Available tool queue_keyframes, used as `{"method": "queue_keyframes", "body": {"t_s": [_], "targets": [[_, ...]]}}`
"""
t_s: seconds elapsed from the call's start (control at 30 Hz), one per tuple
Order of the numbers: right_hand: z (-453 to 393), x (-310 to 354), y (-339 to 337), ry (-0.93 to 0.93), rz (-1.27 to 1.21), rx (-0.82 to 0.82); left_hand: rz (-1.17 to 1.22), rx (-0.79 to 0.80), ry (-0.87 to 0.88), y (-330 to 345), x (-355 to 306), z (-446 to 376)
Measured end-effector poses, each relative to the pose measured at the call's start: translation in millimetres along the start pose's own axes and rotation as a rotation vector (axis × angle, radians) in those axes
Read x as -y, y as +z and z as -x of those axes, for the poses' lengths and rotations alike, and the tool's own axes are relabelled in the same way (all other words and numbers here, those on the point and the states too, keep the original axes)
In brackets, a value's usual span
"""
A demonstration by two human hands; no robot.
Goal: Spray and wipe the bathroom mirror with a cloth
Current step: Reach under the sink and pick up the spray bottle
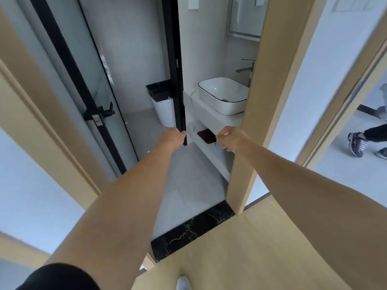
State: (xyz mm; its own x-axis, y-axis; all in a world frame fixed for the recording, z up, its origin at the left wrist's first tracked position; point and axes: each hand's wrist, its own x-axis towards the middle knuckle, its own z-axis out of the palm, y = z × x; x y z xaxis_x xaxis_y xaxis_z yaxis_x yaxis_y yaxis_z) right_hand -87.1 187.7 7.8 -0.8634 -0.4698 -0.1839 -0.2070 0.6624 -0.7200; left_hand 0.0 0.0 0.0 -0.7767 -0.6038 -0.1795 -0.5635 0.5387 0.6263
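Doorway, wood-framed (257,122): occupies the middle of the view; a bathroom is seen through it from outside the black marble threshold (192,229).

Glass door, black-framed (83,91): stands open at 10 o'clock, its latch handle (100,115) untouched.

Vanity counter (211,114): set at 1 o'clock; a white basin (224,95) is carried on it, a faucet (247,69) behind.

Bathroom mirror (245,17): hung at 1 o'clock above the basin, partly hidden by the door frame. No spray or wiping marks can be made out.

Waste bin (163,101): placed at 12 o'clock on the floor.

Left hand (173,137): raised at centre, fingers curled, nothing held.

Right hand (230,138): raised just at 3 o'clock of it, fingers loosely curled, nothing held.

Spray bottle, cloth: none visible.

Progress: judged not begun; fetching supplies, spraying and wiping all remain.
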Motion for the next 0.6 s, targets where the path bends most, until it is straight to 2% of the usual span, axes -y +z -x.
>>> {"method": "queue_keyframes", "body": {"t_s": [0.23,0.6], "targets": [[-64,12,22,0.08,0.011,-0.008,0.016,0.057,-0.023,-2,13,-73],[-155,45,44,0.109,0.023,-0.018,-0.016,0.051,0.01,-20,38,-163]]}}
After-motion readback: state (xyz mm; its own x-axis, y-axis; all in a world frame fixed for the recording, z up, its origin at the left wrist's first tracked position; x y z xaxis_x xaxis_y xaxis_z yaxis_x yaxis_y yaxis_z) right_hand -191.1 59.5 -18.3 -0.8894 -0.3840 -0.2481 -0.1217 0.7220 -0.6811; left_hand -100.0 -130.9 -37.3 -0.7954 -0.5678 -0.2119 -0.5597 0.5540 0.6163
